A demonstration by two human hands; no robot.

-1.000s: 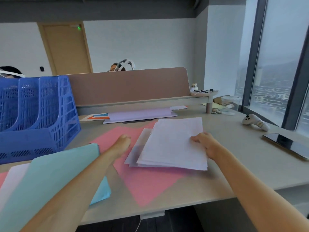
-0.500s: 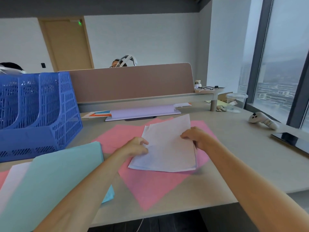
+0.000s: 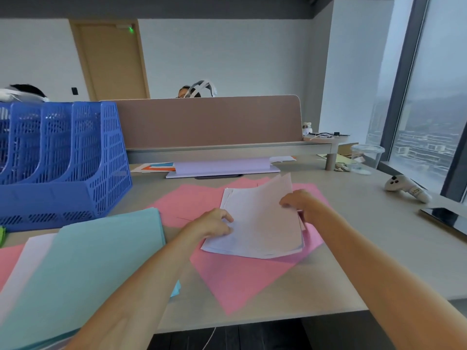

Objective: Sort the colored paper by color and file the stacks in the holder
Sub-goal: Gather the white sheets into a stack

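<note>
A stack of white paper (image 3: 260,223) is tilted up off the pink sheets (image 3: 240,279) that lie spread on the desk. My left hand (image 3: 214,223) grips the stack's left edge, thumb on top. My right hand (image 3: 300,203) holds its right edge, fingers curled round it. A light blue stack (image 3: 83,263) lies at the near left, with a white sheet (image 3: 27,261) and a pink sheet (image 3: 8,261) showing beside it. The blue mesh file holder (image 3: 75,178) stands at the far left with its slots facing me.
A white folded sheet on a board (image 3: 222,168) lies under the desk divider (image 3: 207,122), with colored paper beside it. A white controller (image 3: 406,189), a dark phone (image 3: 444,219) and a clear cup (image 3: 366,157) sit at the right. The desk edge (image 3: 252,322) runs near me.
The fanned white sheets were drawn together into one stack. My left hand moved from the pink paper onto the stack's left edge, and the stack's far end has lifted off the pink sheets.
</note>
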